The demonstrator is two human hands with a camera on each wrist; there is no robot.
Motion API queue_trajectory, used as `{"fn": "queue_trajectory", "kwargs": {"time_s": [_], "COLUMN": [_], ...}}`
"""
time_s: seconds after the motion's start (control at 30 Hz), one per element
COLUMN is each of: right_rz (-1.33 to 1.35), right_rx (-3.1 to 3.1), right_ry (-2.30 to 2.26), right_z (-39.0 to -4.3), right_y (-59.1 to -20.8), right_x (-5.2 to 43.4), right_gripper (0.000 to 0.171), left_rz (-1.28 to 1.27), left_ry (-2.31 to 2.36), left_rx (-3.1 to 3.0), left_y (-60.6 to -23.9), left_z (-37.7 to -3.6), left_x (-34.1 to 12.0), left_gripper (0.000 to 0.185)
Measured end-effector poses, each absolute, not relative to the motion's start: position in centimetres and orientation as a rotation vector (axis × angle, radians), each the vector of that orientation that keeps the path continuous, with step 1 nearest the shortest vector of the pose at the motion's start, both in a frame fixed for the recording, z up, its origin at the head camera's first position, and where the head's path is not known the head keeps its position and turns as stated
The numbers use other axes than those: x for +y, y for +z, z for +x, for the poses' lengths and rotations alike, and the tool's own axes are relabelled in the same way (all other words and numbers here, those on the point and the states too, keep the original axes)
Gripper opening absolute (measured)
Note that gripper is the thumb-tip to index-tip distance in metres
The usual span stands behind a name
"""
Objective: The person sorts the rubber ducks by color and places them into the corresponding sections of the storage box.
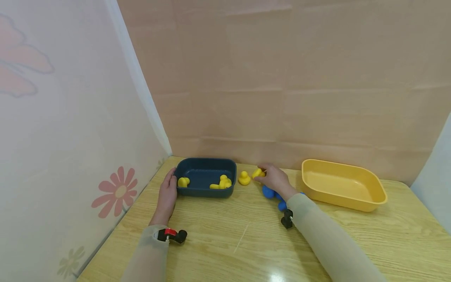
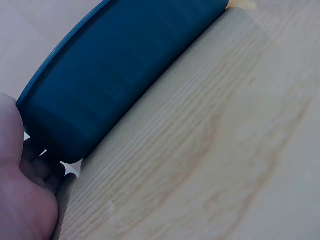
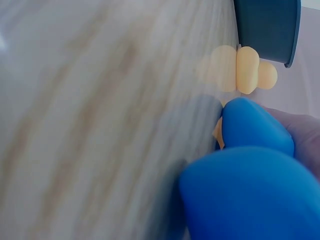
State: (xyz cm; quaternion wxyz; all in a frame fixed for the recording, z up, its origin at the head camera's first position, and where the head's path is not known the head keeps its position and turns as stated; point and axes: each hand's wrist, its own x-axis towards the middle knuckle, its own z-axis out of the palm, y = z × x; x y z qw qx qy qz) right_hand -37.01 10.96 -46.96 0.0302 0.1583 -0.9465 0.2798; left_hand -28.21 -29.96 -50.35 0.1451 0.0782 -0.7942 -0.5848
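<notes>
My left hand [image 1: 167, 197] holds the left end of a dark blue plastic bin [image 1: 204, 193]. In the left wrist view, the fingers [image 2: 42, 167] bend in under the bin's end, beside its wall [image 2: 100, 80]. Several yellow toy ducks [image 1: 224, 181] lie inside the bin. Toward the back of the table, my right hand [image 1: 276, 179] pinches a yellow toy duck [image 1: 258, 173] between thumb and fingers. Another duck [image 1: 244, 178] stands between the bin and this hand. Blue rounded toys [image 1: 268, 192] lie under and beside the right hand; up close they hide most of it in the right wrist view.
A yellow plastic bin [image 1: 343, 200] stands on the right side of the wooden table [image 1: 218, 235]. A brown papered wall [image 1: 282, 98] rises directly behind the table, and a white flowered panel [image 1: 81, 129] borders it on the left.
</notes>
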Motion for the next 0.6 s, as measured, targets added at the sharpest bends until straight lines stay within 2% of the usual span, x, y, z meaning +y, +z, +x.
{"fn": "queue_trajectory", "kwargs": {"time_s": [0.6], "right_rz": [0.5], "right_rx": [-2.876], "right_ry": [0.887], "right_z": [-37.05], "right_y": [-47.02], "right_x": [11.76], "right_gripper": [0.057], "left_rz": [0.221], "left_ry": [-1.693], "left_rx": [-2.284], "left_y": [-50.37], "left_z": [-28.69], "left_x": [-29.35], "left_gripper": [0.055]}}
